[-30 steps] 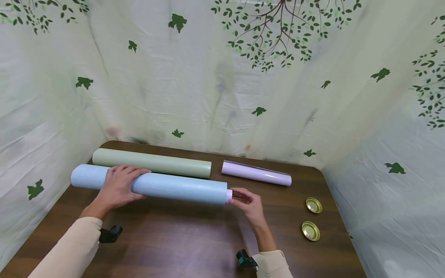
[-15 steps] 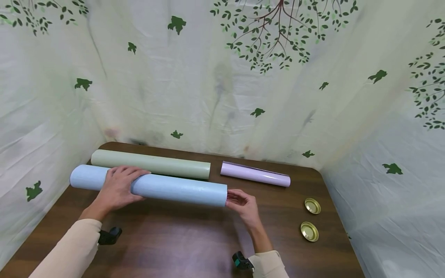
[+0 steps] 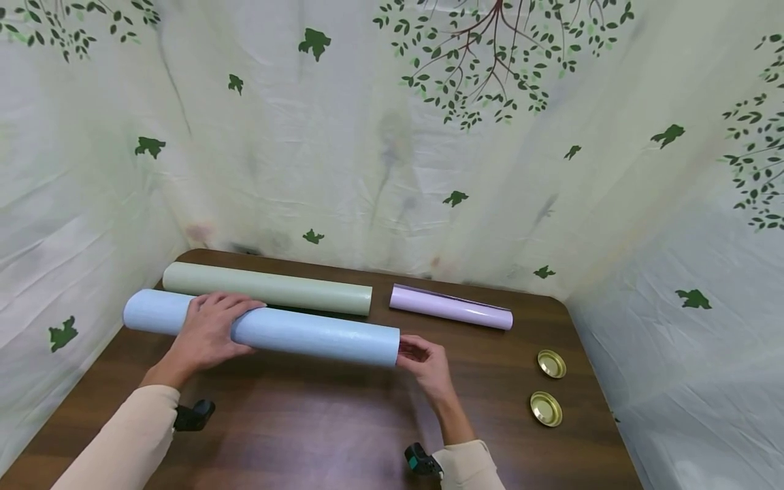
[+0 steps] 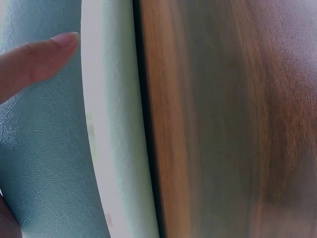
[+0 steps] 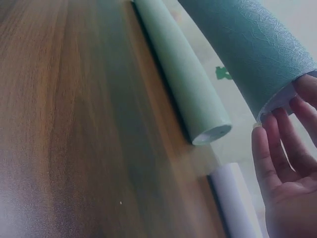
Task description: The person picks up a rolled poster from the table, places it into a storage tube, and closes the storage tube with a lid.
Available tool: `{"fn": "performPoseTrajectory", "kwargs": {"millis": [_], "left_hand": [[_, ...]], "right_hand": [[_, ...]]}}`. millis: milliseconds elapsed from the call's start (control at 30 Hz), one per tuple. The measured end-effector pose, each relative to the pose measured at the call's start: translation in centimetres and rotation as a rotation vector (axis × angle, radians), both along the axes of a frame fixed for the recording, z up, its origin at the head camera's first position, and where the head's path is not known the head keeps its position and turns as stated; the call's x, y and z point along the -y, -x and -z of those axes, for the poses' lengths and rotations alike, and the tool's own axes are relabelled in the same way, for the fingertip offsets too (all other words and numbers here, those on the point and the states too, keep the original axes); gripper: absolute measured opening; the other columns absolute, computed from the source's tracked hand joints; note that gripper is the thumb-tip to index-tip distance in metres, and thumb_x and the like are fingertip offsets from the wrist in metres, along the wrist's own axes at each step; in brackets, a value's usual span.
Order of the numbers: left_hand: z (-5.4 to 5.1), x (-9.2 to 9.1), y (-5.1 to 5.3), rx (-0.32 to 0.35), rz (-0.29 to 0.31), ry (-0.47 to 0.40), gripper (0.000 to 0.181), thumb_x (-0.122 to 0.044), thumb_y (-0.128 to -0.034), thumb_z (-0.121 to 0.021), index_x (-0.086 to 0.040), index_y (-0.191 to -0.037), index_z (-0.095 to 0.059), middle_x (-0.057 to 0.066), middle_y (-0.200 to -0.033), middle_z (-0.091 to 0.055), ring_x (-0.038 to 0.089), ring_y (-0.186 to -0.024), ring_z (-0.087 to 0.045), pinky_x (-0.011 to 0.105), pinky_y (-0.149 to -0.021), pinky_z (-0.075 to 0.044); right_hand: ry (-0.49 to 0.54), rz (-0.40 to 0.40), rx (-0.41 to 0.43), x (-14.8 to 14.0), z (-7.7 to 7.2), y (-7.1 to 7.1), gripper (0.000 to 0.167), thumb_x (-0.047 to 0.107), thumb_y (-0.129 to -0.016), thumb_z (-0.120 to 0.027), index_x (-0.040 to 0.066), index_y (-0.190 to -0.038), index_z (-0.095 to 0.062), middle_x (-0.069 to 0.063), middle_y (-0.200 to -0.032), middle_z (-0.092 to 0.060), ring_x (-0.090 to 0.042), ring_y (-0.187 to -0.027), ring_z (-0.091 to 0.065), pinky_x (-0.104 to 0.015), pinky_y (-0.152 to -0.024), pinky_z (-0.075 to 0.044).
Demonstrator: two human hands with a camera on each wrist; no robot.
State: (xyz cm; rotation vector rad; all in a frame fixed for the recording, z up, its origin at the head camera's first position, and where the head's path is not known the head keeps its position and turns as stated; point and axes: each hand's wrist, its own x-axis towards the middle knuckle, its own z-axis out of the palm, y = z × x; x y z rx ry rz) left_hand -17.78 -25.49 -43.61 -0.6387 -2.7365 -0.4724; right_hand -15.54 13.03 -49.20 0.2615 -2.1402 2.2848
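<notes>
L hand (image 3: pixel 209 330) round blue roll (image 3: pixel 324 334) — R hand (image 3: pixel 429 366), spread, at mouth (image 5: pixel 283 98) (R-cam only)

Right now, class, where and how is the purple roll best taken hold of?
Probably its middle, from above: the purple roll is a slim cylinder lying on the table, top uncovered, left end near the green roll.

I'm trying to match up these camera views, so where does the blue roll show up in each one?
Head: the blue roll runs from the left side to the centre, held by the left hand, with the right hand at its right end.
Left wrist: down the left side, looking teal.
Right wrist: upper right, open end toward the right hand.
Shared landmark: the pale green roll, in all three views.
</notes>
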Motion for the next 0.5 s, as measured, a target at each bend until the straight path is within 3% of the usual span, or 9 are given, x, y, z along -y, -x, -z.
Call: {"fn": "performPoseTrajectory", "kwargs": {"millis": [267,500], "left_hand": [[0.16,-0.26,0.10,-0.002,0.007,0.001,0.074,-0.023,-0.0513,-0.094,-0.012,-0.117,-0.063,0.015,-0.115,-0.062,0.039,-0.108,-0.047,0.061,-0.088,-0.026],[0.39,-0.37,0.08,-0.006,0.001,-0.009,0.074,-0.023,-0.0508,-0.094,-0.012,-0.117,-0.064,0.015,-0.114,-0.062,0.039,-0.108,-0.047,0.060,-0.088,-0.026]], "right_hand": [[-0.043,0.011,-0.021,-0.14,0.10,-0.17,0.033,-0.011,-0.079,-0.070,-0.016,-0.111,-0.063,-0.021,-0.107,-0.066,-0.014,-0.091,-0.066,-0.025,-0.079,-0.053],[-0.014,0.026,-0.005,-0.60,0.15,-0.46,0.031,-0.006,-0.080,-0.072,-0.013,-0.110,-0.065,-0.022,-0.107,-0.067,-0.020,-0.094,-0.066,-0.027,-0.080,-0.053]]}}
